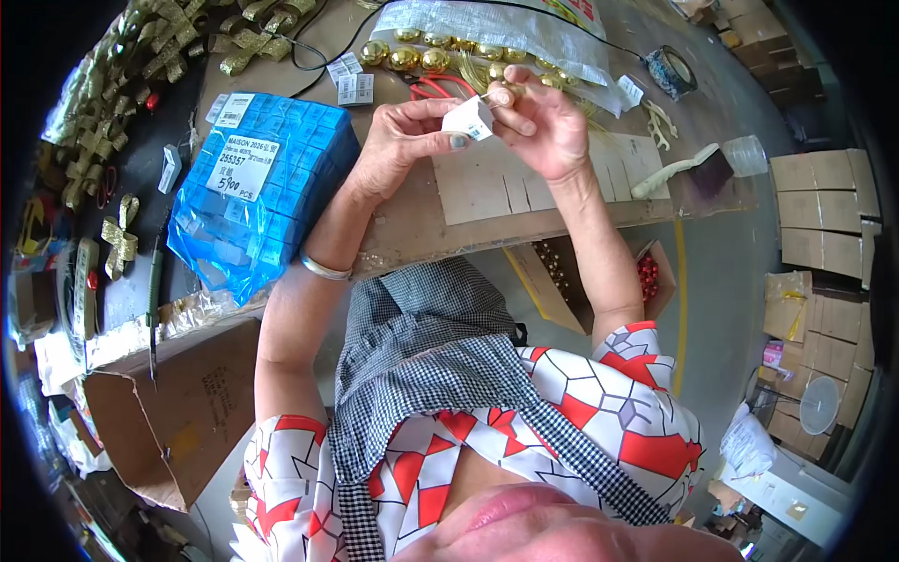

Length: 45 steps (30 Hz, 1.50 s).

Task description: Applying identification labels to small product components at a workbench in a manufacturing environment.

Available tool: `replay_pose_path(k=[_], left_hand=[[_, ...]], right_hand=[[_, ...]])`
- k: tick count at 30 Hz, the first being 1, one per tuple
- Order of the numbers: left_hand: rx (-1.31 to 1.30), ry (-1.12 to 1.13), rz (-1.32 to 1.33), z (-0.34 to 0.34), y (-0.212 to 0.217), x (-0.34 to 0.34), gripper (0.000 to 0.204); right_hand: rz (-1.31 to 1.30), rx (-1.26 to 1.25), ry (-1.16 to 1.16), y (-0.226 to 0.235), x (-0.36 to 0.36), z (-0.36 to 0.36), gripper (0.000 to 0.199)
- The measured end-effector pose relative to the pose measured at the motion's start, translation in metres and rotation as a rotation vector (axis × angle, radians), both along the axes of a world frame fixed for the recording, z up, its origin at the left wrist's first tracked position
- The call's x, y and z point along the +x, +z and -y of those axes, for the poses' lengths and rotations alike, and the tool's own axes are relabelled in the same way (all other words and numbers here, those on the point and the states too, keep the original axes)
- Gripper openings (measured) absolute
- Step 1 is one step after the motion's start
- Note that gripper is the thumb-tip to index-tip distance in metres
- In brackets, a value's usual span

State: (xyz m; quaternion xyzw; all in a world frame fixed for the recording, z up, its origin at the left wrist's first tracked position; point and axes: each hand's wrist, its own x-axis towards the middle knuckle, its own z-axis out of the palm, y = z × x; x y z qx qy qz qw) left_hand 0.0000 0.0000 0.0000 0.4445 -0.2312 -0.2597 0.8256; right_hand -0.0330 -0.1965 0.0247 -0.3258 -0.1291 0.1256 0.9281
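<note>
Above the table edge, my left hand is closed, pinching a small stack of white paper tags between thumb and fingers. My right hand meets it from the right, thumb and forefinger pressed together at the stack's upper corner. A thin pale strand seems to run from the tags into that pinch, too fine to make out surely. Red scissor-like handles lie on the table just behind the tags. Beyond both hands sit shiny gold balls in rows beside a white plastic bag.
A blue plastic-wrapped pack lies by my left forearm. Gold glitter bows and a soldering-iron-like tool are further left. A tape roll and pale cardboard sheet lie right. Open cartons stand below the table.
</note>
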Motion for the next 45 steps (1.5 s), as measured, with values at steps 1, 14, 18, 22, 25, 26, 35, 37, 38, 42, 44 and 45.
replay_pose_path(k=[1, 14, 18, 22, 25, 26, 35, 37, 38, 42, 44, 45], left_hand=[[0.094, 0.023, 0.057, -0.001, 0.001, 0.001, 0.042], [0.438, 0.352, 0.284, 0.004, -0.006, 0.01, 0.043], [0.368, 0.434, 0.237, 0.004, -0.006, 0.008, 0.04], [0.324, 0.498, 0.346, 0.004, -0.005, 0.005, 0.041], [0.345, 0.569, 0.427, 0.005, -0.005, 0.005, 0.041], [0.421, 0.657, 0.523, 0.006, -0.005, 0.004, 0.041], [0.194, 0.532, 0.166, 0.011, -0.007, 0.003, 0.04], [0.252, 0.584, 0.293, 0.011, -0.011, 0.008, 0.041], [0.313, 0.632, 0.421, 0.01, -0.014, 0.01, 0.042], [0.356, 0.701, 0.485, 0.012, -0.015, 0.008, 0.044], [0.32, 0.766, 0.544, 0.012, -0.016, 0.008, 0.042], [0.316, 0.757, 0.547, 0.012, -0.014, 0.007, 0.042]], right_hand=[[0.026, -0.057, -0.006, 0.007, -0.001, 0.002, 0.026], [0.467, -1.061, -0.167, 0.032, -0.024, -0.006, 0.034], [0.379, -1.208, -0.299, 0.022, -0.023, -0.011, 0.033], [0.403, -1.301, -0.384, 0.017, -0.019, -0.012, 0.03], [0.182, -1.017, -0.271, 0.021, -0.021, -0.016, 0.029], [0.185, -1.019, -0.269, 0.021, -0.023, -0.021, 0.029], [0.278, -1.065, -0.385, 0.01, -0.018, -0.034, 0.028], [0.253, -1.002, -0.391, 0.01, -0.021, -0.037, 0.027], [0.254, -1.014, -0.481, 0.01, -0.022, -0.04, 0.027], [0.175, -0.905, -0.637, 0.003, -0.031, -0.057, 0.027], [0.16, -0.869, -0.676, -0.006, -0.032, -0.065, 0.025], [0.137, -0.757, -0.707, -0.009, -0.031, -0.066, 0.025]])
